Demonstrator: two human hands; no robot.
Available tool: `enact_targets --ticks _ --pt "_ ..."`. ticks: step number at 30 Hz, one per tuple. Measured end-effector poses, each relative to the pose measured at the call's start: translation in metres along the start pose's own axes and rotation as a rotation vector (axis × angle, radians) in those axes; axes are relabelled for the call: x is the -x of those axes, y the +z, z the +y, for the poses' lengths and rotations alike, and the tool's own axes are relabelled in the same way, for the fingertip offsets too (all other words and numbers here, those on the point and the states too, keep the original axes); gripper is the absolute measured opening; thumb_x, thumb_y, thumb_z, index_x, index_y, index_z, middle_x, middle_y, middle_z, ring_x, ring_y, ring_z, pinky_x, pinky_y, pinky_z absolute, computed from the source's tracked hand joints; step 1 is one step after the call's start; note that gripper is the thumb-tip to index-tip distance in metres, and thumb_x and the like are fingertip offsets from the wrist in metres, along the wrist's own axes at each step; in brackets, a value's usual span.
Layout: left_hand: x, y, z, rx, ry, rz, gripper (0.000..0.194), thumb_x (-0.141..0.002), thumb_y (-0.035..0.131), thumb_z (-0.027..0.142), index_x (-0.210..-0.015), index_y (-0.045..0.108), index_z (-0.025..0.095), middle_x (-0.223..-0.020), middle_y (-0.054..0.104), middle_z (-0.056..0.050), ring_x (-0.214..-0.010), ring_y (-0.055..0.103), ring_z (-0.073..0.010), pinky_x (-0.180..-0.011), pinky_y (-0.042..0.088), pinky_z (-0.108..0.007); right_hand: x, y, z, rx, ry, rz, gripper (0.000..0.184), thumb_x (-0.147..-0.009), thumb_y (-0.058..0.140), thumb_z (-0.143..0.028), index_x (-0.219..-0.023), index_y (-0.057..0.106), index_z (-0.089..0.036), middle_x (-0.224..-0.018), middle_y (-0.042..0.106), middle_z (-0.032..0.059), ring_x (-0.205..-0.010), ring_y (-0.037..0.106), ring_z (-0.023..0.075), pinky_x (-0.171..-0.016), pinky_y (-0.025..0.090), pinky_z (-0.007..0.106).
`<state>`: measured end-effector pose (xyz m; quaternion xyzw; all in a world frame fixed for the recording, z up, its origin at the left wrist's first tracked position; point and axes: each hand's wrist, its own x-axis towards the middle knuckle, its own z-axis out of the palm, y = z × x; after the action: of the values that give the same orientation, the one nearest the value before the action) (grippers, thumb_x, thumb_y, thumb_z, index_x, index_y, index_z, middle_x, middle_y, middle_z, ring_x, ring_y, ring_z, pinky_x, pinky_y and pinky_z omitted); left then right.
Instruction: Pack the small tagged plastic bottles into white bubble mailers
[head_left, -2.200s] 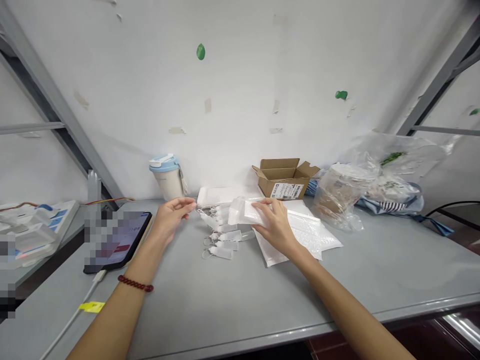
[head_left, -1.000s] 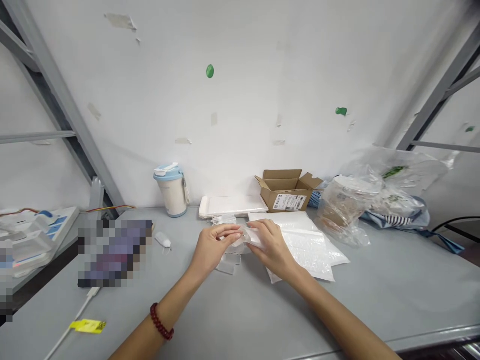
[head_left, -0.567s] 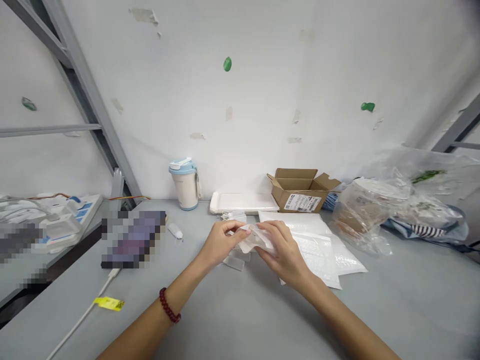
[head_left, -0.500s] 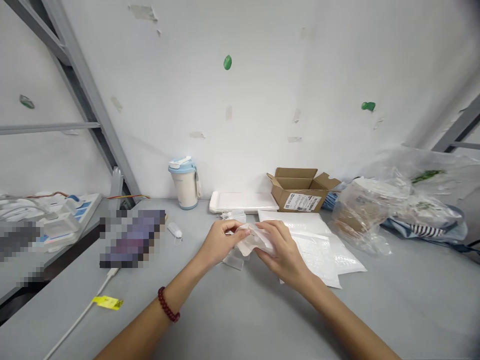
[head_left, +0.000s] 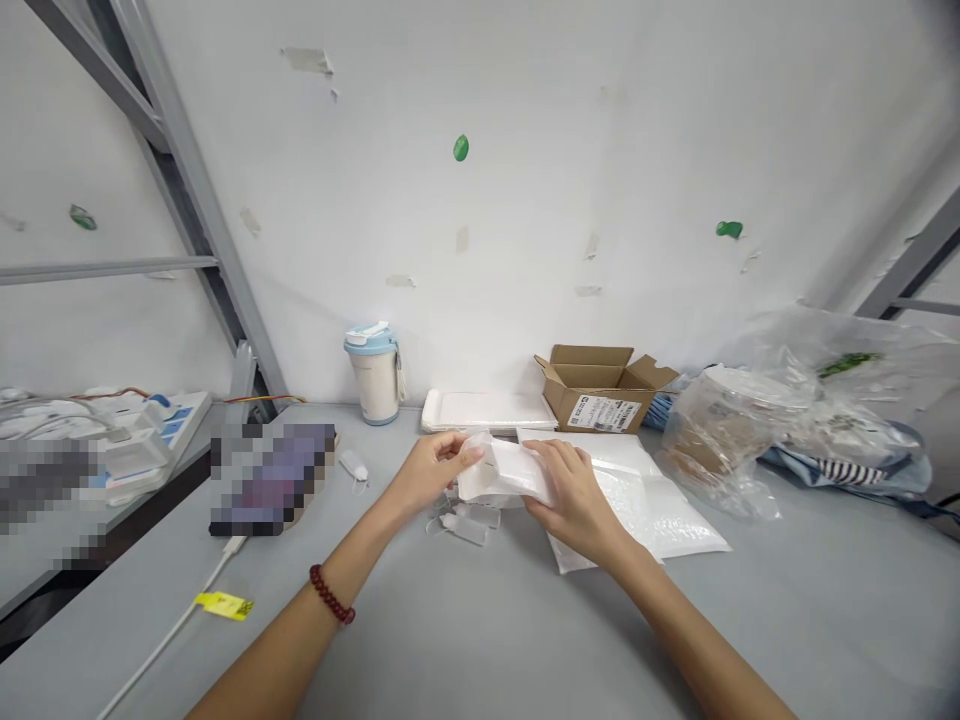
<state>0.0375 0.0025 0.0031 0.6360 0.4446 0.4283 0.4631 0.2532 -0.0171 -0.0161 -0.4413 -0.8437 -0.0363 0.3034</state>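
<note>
Between my two hands, just above the table, is a small white padded mailer (head_left: pixel 504 470). My left hand (head_left: pixel 435 468) pinches its left end between thumb and fingers. My right hand (head_left: pixel 566 490) wraps around its right end, fingers on top and thumb below. What the mailer may contain is hidden. Several small clear-and-white plastic pieces with thin loops (head_left: pixel 466 522) lie on the table beneath it, partly covered. Larger white bubble mailers (head_left: pixel 675 510) lie flat under and beyond my right hand.
A stack of white mailers (head_left: pixel 487 408) and an opened cardboard box (head_left: pixel 600 390) stand by the wall. Left are a cream tumbler (head_left: pixel 375 380), a small white tag (head_left: pixel 353 465) and a phone (head_left: pixel 277 480) on a cable. Clear plastic bags (head_left: pixel 720 430) crowd the right.
The mailer in my hands now lies flatter and shows more of its length, while my left hand has shifted slightly left. More of the loose plastic pieces show. The whole view has tilted slightly.
</note>
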Motion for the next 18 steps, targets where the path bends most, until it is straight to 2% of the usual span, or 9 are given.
enact_targets --ticks 2,4,6,10,12,15,18 --pt "0.001 0.006 -0.004 -0.027 0.0 -0.076 0.037 -0.07 0.062 0.05 -0.068 0.06 0.014 -0.059 0.053 0.002 -0.053 0.044 -0.0098 -0.047 0.033 -0.02 0.001 0.002 -0.003 -0.016 -0.018 -0.008 0.052 -0.071 0.053 -0.015 -0.121 0.039 -0.021 -0.115 0.053 0.0102 -0.107 0.048 0.0261 -0.088 0.035 0.043" --pt "0.002 0.009 -0.006 -0.052 -0.011 -0.094 0.037 -0.068 0.064 0.049 -0.06 0.056 0.014 -0.054 0.049 0.003 -0.051 0.042 -0.0097 -0.047 0.031 -0.02 0.001 0.002 -0.006 -0.017 -0.029 -0.015 0.053 -0.07 0.053 -0.015 -0.121 0.039 -0.021 -0.115 0.053 0.0103 -0.106 0.048 0.0262 -0.088 0.035 0.042" --pt "0.001 0.008 -0.005 -0.059 -0.017 -0.062 0.034 -0.064 0.067 0.045 -0.059 0.056 0.014 -0.054 0.049 0.003 -0.052 0.042 -0.0097 -0.047 0.031 -0.02 0.001 0.002 -0.007 0.014 -0.033 -0.023 0.054 -0.07 0.055 -0.018 -0.121 0.039 -0.02 -0.116 0.053 0.0112 -0.107 0.047 0.0269 -0.088 0.035 0.042" --pt "-0.003 -0.004 -0.002 -0.081 -0.032 0.12 0.029 -0.06 0.068 0.04 -0.065 0.062 0.012 -0.06 0.054 0.002 -0.054 0.045 -0.0107 -0.047 0.033 -0.02 -0.001 0.003 -0.003 0.185 0.035 -0.041 0.054 -0.074 0.058 -0.029 -0.123 0.039 -0.017 -0.116 0.053 0.0138 -0.105 0.047 0.0297 -0.086 0.033 0.044" --pt "-0.005 -0.009 -0.002 -0.088 -0.05 0.172 0.028 -0.06 0.067 0.039 -0.065 0.063 0.012 -0.06 0.055 0.001 -0.054 0.046 -0.0109 -0.046 0.033 -0.02 -0.001 0.004 0.001 0.247 0.076 -0.04 0.048 -0.076 0.056 -0.03 -0.12 0.041 -0.018 -0.111 0.055 0.0131 -0.101 0.048 0.0291 -0.084 0.033 0.043" --pt "-0.003 -0.007 -0.005 -0.078 -0.083 0.187 0.027 -0.057 0.069 0.036 -0.059 0.06 0.011 -0.054 0.054 0.002 -0.049 0.046 -0.0103 -0.042 0.032 -0.019 -0.001 0.006 0.004 0.255 0.079 -0.034 0.041 -0.076 0.054 -0.023 -0.115 0.044 -0.018 -0.107 0.058 0.0112 -0.098 0.05 0.0266 -0.084 0.032 0.04" --pt "0.001 0.004 -0.006 0.024 -0.196 0.123 0.028 -0.059 0.069 0.038 -0.065 0.061 0.012 -0.049 0.053 0.002 -0.043 0.048 -0.0117 -0.039 0.035 -0.021 -0.001 0.007 0.003 0.205 0.062 -0.038 0.043 -0.071 0.056 -0.016 -0.113 0.045 -0.018 -0.107 0.058 0.0103 -0.098 0.05 0.0253 -0.085 0.032 0.039"
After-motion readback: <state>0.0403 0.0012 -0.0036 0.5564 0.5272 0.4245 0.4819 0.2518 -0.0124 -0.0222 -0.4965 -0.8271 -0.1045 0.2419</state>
